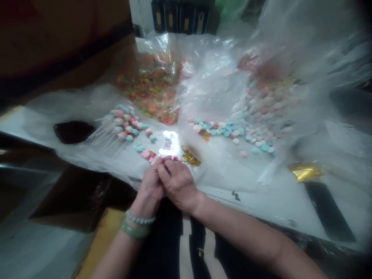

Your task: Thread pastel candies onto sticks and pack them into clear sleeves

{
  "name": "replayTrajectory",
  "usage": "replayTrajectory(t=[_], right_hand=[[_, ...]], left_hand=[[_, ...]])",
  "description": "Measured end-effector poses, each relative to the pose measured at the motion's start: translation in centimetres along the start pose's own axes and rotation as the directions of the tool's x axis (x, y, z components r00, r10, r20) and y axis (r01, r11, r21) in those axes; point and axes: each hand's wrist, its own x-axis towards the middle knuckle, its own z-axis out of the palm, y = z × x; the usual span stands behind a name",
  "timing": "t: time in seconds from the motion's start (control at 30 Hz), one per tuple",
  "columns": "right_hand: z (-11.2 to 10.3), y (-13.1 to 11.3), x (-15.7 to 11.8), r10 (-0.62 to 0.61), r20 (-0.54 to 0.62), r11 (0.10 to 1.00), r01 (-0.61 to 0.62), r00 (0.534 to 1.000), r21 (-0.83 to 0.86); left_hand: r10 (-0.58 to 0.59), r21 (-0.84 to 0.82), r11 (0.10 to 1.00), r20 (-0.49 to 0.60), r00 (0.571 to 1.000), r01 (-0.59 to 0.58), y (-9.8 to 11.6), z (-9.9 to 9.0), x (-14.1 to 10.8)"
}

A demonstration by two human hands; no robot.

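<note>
Plastic-covered table [72, 161]; clear bag [151, 50] of orange candies [149, 91]

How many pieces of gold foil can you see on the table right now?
2. One piece of gold foil lies just beyond the right hand; the other piece of gold foil lies further right, past the clear plastic bag. More could be hidden under the plastic.

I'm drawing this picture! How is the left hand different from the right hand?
The left hand wears a green bangle and pale beaded bracelet; the right hand has a bare wrist. The left arm comes from lower left, the right arm from lower right. Both are bare and touch.
</note>
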Motion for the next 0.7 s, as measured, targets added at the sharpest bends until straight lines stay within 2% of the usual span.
replayTrajectory(t=[0.03,0.07,0.1,0.13,0.17,0.23,0.3,0.33,0.37,0.4,0.43,0.47,0.53,0.57,0.6,0.63,0.7], right_hand=[[-0.1,0.0,0.4,0.013,0.019,1.000,-0.013,1.000,-0.005],[-0.1,0.1,0.8,0.059,0.055,0.996,-0.062,0.997,0.059],[0.0,0.3,1.1,0.149,0.111,0.963,-0.169,0.983,0.210],[0.1,0.6,1.4,0.250,0.198,0.861,-0.311,0.948,0.402],[0.2,0.9,1.7,0.323,0.303,0.693,-0.442,0.896,0.569],[0.3,1.5,2.0,0.348,0.539,0.243,-0.629,0.767,0.738],[0.3,2.0,2.0,0.236,0.734,-0.179,-0.714,0.636,0.676],[0.2,2.2,1.9,0.160,0.796,-0.333,-0.727,0.584,0.600],[0.0,2.3,1.8,0.101,0.833,-0.443,-0.725,0.544,0.527],[-0.3,2.4,1.7,0.095,0.842,-0.459,-0.727,0.532,0.511],[-0.6,2.4,1.7,0.151,0.822,-0.381,-0.735,0.549,0.560],[-0.9,2.4,1.6,0.244,0.776,-0.250,-0.736,0.581,0.629],[-1.5,2.5,1.6,0.434,0.607,0.023,-0.682,0.666,0.731],[-1.6,2.6,1.8,0.483,0.528,0.096,-0.642,0.699,0.761],[-1.7,2.6,2.0,0.495,0.488,0.105,-0.607,0.719,0.788],[-1.7,2.7,2.2,0.478,0.487,0.062,-0.581,0.731,0.811],[-1.5,2.9,2.8,0.413,0.542,-0.096,-0.557,0.732,0.825]], left_hand=[[-0.002,-0.009,1.000,0.029,1.000,0.002,-0.2,0.0,0.1],[-0.012,-0.020,1.000,0.057,0.998,0.013,-0.3,0.1,0.1],[-0.022,-0.032,0.999,0.080,0.997,0.025,-0.3,0.0,0.0],[-0.034,-0.039,0.999,0.099,0.995,0.038,-0.3,-0.1,-0.1],[-0.042,-0.036,0.998,0.115,0.992,0.047,-0.2,-0.3,-0.2],[-0.044,0.014,0.999,0.155,0.987,0.042,0.2,-0.9,-0.6],[-0.037,0.132,0.991,0.223,0.974,0.008,0.8,-1.7,-1.0],[-0.032,0.204,0.979,0.255,0.966,-0.021,1.0,-2.1,-1.2],[-0.015,0.272,0.960,0.280,0.960,-0.064,1.3,-2.4,-1.3],[0.013,0.332,0.936,0.294,0.956,-0.114,1.6,-2.7,-1.4],[0.055,0.380,0.909,0.296,0.954,-0.170,1.8,-2.9,-1.4],[0.106,0.421,0.879,0.288,0.952,-0.225,2.0,-3.0,-1.4],[0.207,0.498,0.807,0.266,0.942,-0.318,2.2,-3.1,-1.5],[0.236,0.534,0.771,0.266,0.935,-0.346,2.2,-3.0,-1.4],[0.230,0.567,0.744,0.281,0.932,-0.354,2.0,-2.9,-1.4],[0.195,0.593,0.729,0.301,0.934,-0.343,1.7,-2.7,-1.4],[0.101,0.623,0.730,0.306,0.947,-0.279,0.8,-2.1,-1.3]])
